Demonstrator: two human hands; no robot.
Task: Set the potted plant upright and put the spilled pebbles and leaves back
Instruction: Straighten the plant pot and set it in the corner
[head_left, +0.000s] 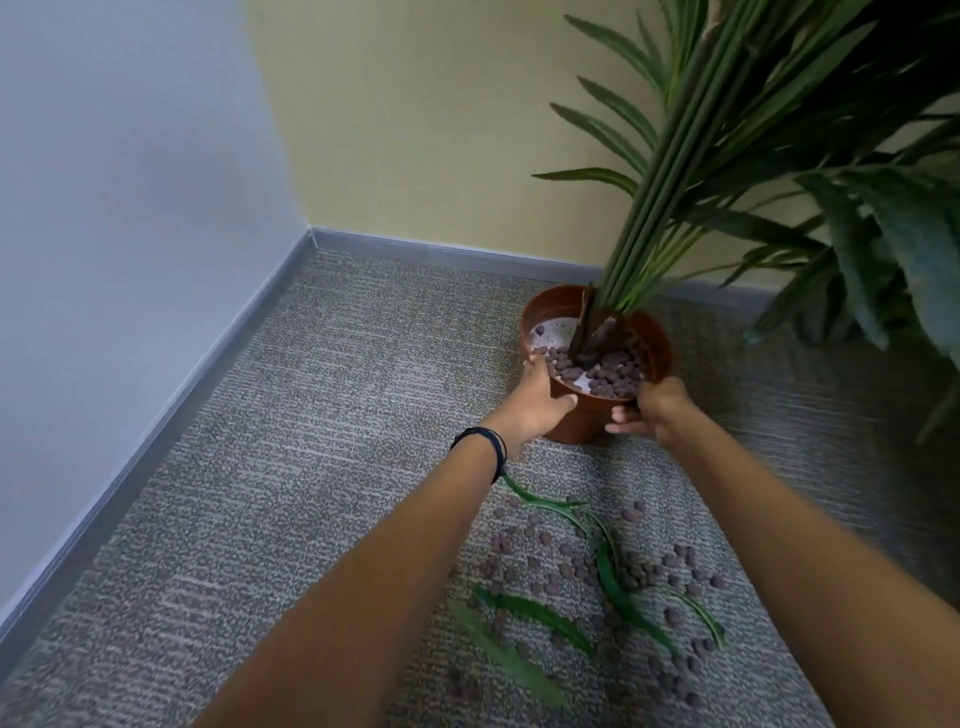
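A brown plastic pot (655, 338) stands on the carpet near the back wall, its green stalks (670, 187) leaning up and to the right. Inside it lie brown pebbles (613, 371) on a white filling. My left hand (540, 400) grips the pot's near left rim, fingers over the edge and thumb on the outer wall. My right hand (652, 410) holds the pot's near right side, fingers curled round the wall. Spilled pebbles (582, 566) and several loose green leaves (615, 587) lie scattered on the carpet in front of the pot, between my forearms.
The grey carpet (311, 467) runs into a corner of a blue-grey wall (130, 208) on the left and a yellow wall (415, 130) behind. A grey skirting board (208, 358) lines both. Plant fronds (857, 249) overhang the right side.
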